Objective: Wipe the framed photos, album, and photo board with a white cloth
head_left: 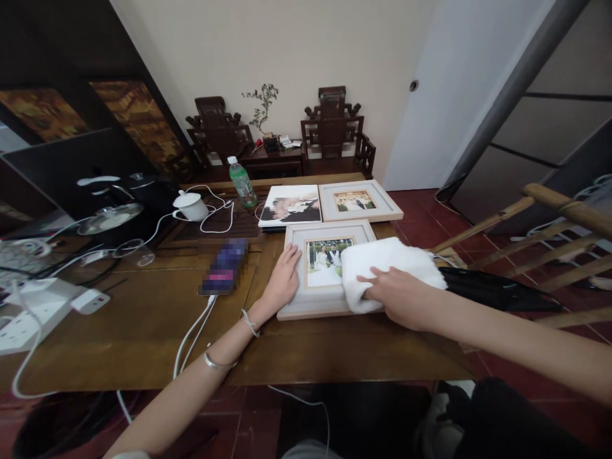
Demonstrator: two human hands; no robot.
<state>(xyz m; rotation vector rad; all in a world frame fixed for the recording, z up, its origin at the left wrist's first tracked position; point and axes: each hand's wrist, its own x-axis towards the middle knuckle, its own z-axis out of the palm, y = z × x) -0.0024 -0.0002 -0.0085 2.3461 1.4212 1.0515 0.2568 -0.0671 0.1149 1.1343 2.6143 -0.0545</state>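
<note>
Where the left hand (284, 277) rests, a pale frame (313, 302) holds a photo (325, 262).

The head camera looks forward and down from close above the table (287, 350) toward the wall (306, 38)

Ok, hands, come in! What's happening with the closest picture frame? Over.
Left hand on left edge of picture frame. Right hand on white cloth, over frame's right side. Frame flat on table; cloth covers part of photo.
</note>
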